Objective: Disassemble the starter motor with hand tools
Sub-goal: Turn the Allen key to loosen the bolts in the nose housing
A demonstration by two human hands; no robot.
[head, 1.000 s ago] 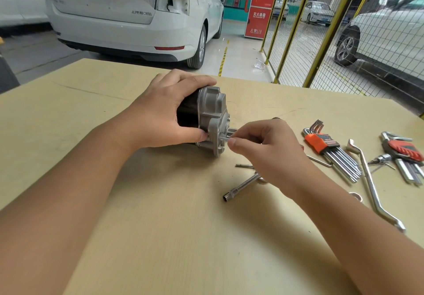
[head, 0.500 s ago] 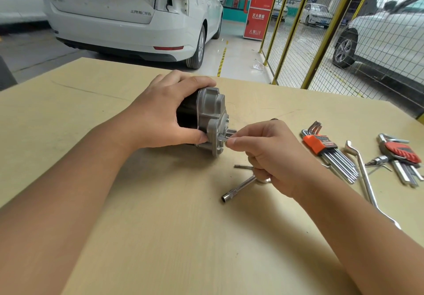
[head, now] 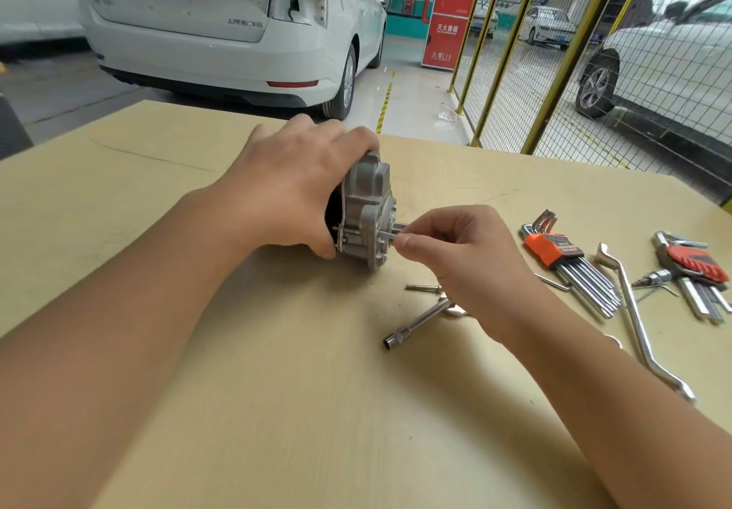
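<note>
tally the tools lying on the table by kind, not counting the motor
hex key sets in holders: 2 (orange, red)
loose hex keys: 1
socket wrenches: 1
offset wrenches: 1
step drill bits: 1
loose pins: 1
total: 7

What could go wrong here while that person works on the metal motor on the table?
1. The right hand pinches a thin metal piece at the end of the starter motor; being small, it might slip out and roll off among the tools.
2. Only the left hand steadies the motor on the table, so a hard pull could tip or slide it.
3. The T-handle socket wrench lies right under the right wrist, where it could get knocked.
</note>
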